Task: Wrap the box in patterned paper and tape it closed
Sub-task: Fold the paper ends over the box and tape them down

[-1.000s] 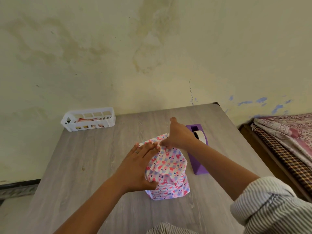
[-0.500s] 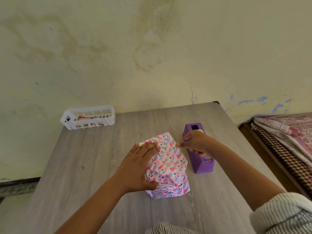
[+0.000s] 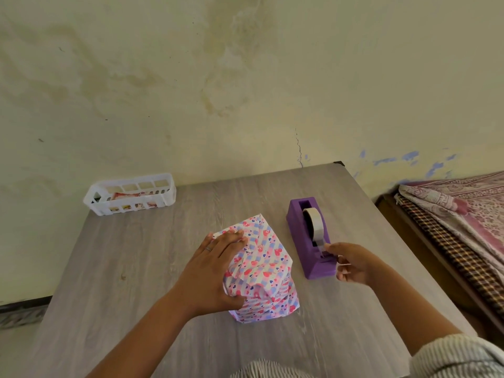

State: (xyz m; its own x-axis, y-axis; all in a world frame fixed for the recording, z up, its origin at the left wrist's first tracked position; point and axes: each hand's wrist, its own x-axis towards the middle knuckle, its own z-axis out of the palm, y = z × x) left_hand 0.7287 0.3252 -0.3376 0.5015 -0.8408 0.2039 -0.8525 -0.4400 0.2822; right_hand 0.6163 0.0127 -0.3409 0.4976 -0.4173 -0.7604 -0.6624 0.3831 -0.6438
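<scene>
The box stands upright in the middle of the table, covered in white paper with pink and blue hearts. My left hand lies flat against its left side and top, fingers straight, thumb round the near corner, holding the folded paper down. To its right sits a purple tape dispenser with a roll of clear tape. My right hand is at the dispenser's near end, thumb and forefinger pinching the free tape end by the cutter.
A white slotted plastic basket with some printed items stands at the table's back left corner by the wall. The grey wood-grain table ends at right, where a bed with patterned covers stands close.
My right hand left the top of the box, moved right to the dispenser and drew back to its near end, taking the tape end. My left hand stayed on the box.
</scene>
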